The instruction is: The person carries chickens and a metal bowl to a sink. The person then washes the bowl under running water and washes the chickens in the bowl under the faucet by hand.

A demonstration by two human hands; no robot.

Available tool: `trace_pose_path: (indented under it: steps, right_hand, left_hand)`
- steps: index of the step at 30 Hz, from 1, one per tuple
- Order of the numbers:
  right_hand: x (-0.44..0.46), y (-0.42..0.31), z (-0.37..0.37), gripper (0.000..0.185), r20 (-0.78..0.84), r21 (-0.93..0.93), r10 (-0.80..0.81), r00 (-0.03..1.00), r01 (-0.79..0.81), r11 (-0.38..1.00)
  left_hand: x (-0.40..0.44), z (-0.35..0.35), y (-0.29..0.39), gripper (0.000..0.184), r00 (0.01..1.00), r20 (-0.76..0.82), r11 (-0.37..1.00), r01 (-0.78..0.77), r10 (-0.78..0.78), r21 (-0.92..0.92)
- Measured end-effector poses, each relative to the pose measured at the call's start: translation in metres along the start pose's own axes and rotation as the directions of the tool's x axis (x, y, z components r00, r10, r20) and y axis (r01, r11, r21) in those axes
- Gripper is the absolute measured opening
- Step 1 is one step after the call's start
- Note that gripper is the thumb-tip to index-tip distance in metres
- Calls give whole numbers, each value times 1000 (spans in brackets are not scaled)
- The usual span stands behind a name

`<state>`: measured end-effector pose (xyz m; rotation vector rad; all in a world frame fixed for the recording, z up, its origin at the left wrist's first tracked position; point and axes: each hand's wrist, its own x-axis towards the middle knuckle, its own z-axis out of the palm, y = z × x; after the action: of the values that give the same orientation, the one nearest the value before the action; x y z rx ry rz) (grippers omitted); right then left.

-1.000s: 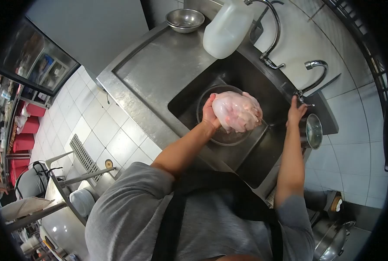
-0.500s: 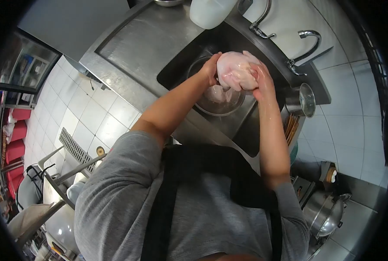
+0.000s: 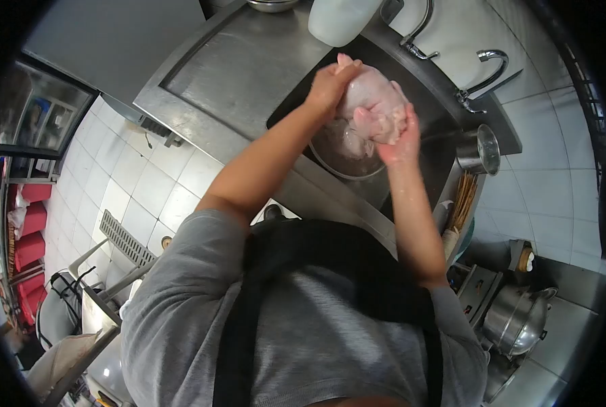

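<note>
A whole raw chicken point(image 3: 374, 95), pale and wet, is held above the sink point(image 3: 369, 53) between my two hands. My left hand point(image 3: 331, 87) grips its upper left end, with fingers wrapped around a projecting part. Beneath the lower right end, my right hand point(image 3: 405, 139) is curled around and supports the bird. Directly below stands a round bowl point(image 3: 344, 174) in the sink. More raw poultry point(image 3: 354, 144) shows in the bowl, partly hidden by the held chicken.
Two faucets point(image 3: 493, 64) rise along the sink's back edge. A white container point(image 3: 340, 20) stands at its far corner. A metal pot point(image 3: 478, 150) and a bundle of thin sticks point(image 3: 464, 197) sit at the right. The steel counter point(image 3: 249, 61) extends left.
The chicken has turned in my hands, its upper end now tilted up to the left. My left hand has moved higher, and my right hand has shifted lower beneath it.
</note>
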<state>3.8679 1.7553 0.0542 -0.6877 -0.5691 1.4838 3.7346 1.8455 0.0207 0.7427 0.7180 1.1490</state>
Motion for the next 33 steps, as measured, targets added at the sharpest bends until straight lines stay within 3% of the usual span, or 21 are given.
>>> trace_pose_path:
  steps: [3,5,7,9,11,12,14,16,18,20,22,23,24,25,26,27,29,30,31,32,33]
  right_hand:
    - [3,43,18,51,-98,162,245,965,-227,960]
    - [25,73,13,49,-45,34,324,945,-322,946]
    - [36,81,10,44,125,-41,413,902,-411,911]
    - [58,91,-25,42,222,-267,516,827,-457,848]
    - [80,108,-90,42,-47,-532,470,882,-420,735]
    - [92,116,-128,46,-309,-610,362,879,-476,633]
    - [118,125,-225,45,-431,-670,225,874,-477,569]
    - [144,134,-310,55,-551,-569,321,771,-627,532]
    - [163,130,-300,64,-669,-689,128,733,-675,263]
    - [170,128,-272,81,-654,-748,-60,754,-656,-96]
    - [187,162,-279,79,-578,-789,59,814,-539,-295]
    - [190,178,-285,78,-547,-794,123,828,-467,-389]
    - [181,183,-251,66,-606,-632,-62,793,-528,-568]
    - [178,184,-255,62,-542,-729,45,839,-443,-522]
    - [174,183,-262,57,-466,-813,147,873,-357,-459]
    - [168,180,-270,53,-382,-881,238,893,-274,-386]
    - [153,182,-297,44,-209,-973,74,975,-200,-115]
    - [149,181,-304,40,-129,-992,-32,991,-128,14]
    - [145,178,-305,39,-192,-971,-58,980,-181,154]
    - [138,174,-305,40,-262,-929,-75,962,-230,291]
    - [131,168,-305,40,-332,-866,-86,939,-268,422]
  left_hand:
    - [-21,-14,60,32,960,-108,896,-198,260,397]
    - [-13,-44,82,28,931,-176,881,-222,318,418]
    - [-11,-74,100,24,918,-183,908,-285,351,308]
    - [-10,-103,113,22,875,-253,898,-345,413,273]
    - [-6,-138,116,22,849,-343,916,-380,402,132]
    - [-3,-171,108,24,853,-333,915,-394,401,90]
    - [-6,-209,104,25,858,-345,913,-408,382,-5]
    - [-24,-217,107,25,863,-376,928,-373,337,-24]
    - [-30,-225,117,25,866,-376,944,-307,330,120]
    - [-40,-231,121,30,840,-432,919,-177,328,352]
    - [-50,-219,124,37,798,-477,844,-71,368,532]
    - [-52,-211,121,39,711,-469,671,-6,524,741]
    - [-55,-201,119,41,625,-405,454,91,668,887]
    - [-59,-194,120,43,549,-292,209,210,783,955]
    - [-66,-189,124,48,528,-88,-27,205,844,978]
    - [-70,-156,120,47,456,51,-139,161,889,977]
    - [-63,-132,95,46,395,212,-193,-88,894,977]
    - [-58,-121,72,46,546,176,-67,-214,819,975]
    - [-52,-104,46,45,682,163,81,-312,713,947]
    - [-40,-72,26,44,849,161,166,-278,503,946]
    - [-22,-63,-2,42,956,176,346,-251,235,904]
